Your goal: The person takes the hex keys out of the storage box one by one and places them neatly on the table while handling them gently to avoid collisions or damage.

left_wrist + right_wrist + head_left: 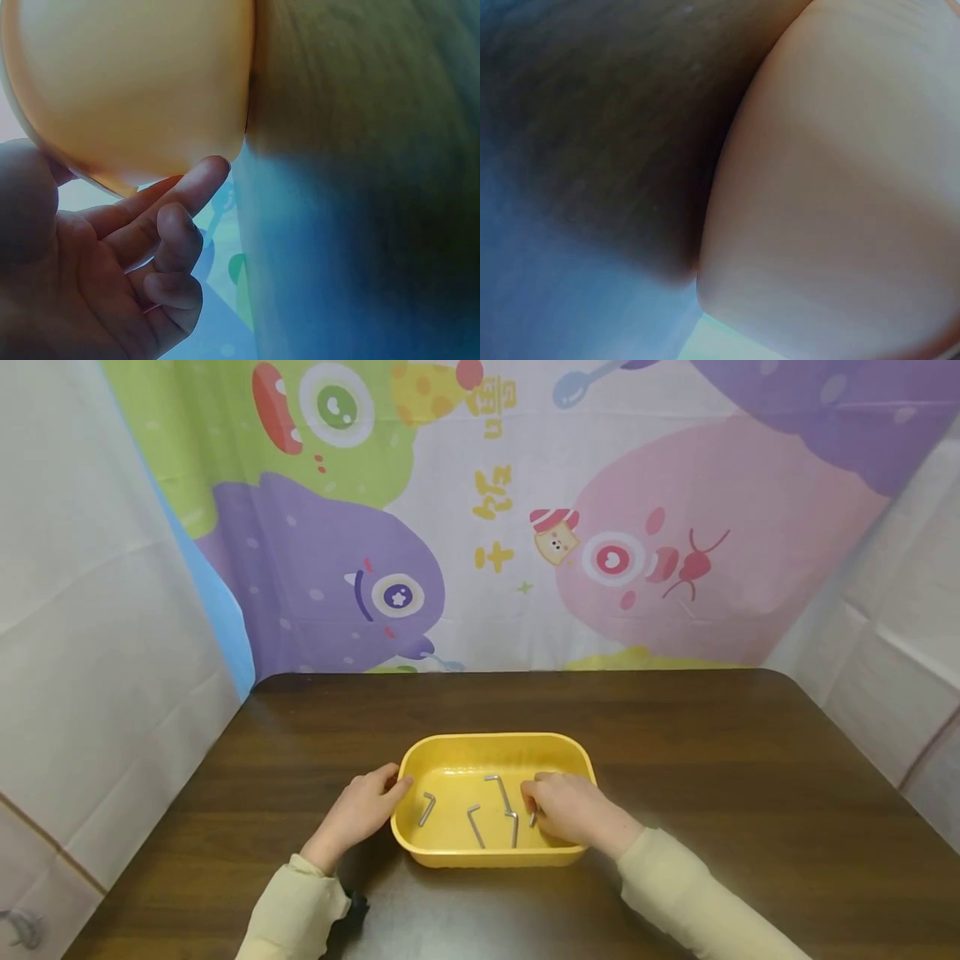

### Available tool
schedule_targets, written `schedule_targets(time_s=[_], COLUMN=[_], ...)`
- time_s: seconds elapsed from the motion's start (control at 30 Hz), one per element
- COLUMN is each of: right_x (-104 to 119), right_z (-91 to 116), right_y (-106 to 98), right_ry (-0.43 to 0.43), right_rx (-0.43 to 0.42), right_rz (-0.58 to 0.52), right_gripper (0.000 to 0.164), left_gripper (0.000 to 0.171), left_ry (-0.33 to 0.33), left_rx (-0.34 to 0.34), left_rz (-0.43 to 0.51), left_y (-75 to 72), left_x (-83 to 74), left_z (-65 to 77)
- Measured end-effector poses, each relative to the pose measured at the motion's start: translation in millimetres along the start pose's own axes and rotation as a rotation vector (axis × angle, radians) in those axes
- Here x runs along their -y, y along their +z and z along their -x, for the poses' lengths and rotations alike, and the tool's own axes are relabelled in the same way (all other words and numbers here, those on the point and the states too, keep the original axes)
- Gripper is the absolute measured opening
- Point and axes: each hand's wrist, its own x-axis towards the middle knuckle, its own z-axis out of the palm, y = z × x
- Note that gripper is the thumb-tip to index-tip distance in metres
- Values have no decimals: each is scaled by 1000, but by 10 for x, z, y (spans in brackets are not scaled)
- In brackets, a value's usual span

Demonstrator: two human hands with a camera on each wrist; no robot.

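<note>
Rounded yellow plastic tray (495,858) gripped at 9 o'clock by left hand (360,808); silver L-shaped metal key (533,819) seemingly pinched by right hand (573,808) at 4. Four keys (476,827) left loose.

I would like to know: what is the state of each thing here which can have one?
Yellow tray: upright on table, open-topped.
Left hex key: lying in tray, separate.
Middle hex key: lying in tray, separate.
Upper hex key: lying, seems to touch lower hex key.
Metal piece: mostly hidden.
Left hand: gripping tray rim.
Right hand: inside tray, grip unclear.
Printed cloth: hanging, creased.
</note>
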Motion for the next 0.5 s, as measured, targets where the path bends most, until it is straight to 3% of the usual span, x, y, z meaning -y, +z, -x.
schedule_targets(time_s=[0.5], right_x=[-33], right_z=[-2], right_y=[-21], right_ry=[18], right_rx=[-62], right_rz=[-49], right_gripper=[17], left_gripper=[20], left_ry=[-1], left_rx=[8], left_rz=[2], left_y=[-13], left_x=[-13], left_z=[22])
